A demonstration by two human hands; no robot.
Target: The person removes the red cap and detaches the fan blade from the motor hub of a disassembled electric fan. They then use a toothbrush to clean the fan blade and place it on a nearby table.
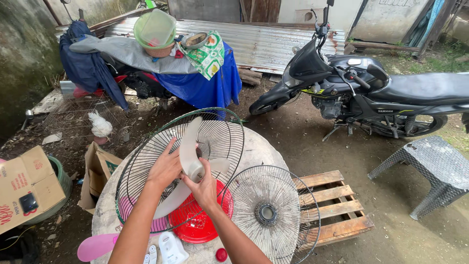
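A black motorcycle point(371, 90) stood on bare dirt to the right, near a corrugated metal sheet point(264, 41) and a blue-draped heap point(195, 83) topped by a green bowl point(155, 28). A wooden pallet point(337, 205) and a grey woven stool point(435, 168) lay further right. At centre, a round concrete table point(264, 146) carried a dismantled fan. Its rear wire guard point(146, 161) was tilted up on the table; the front guard point(266, 212) lay flat just beside it, overhanging the table's right edge. A red fan base point(198, 227) sat under the rear guard. The translucent white fan blade point(189, 151) was inside the rear guard, above the base. The person's left hand point(165, 168) was spread against the blade's hub from the left, while the right hand point(205, 188) grasped the hub from below. A pink blade point(95, 247), a white casing point(171, 248) and a small red cap point(222, 254) lay at the near edge.
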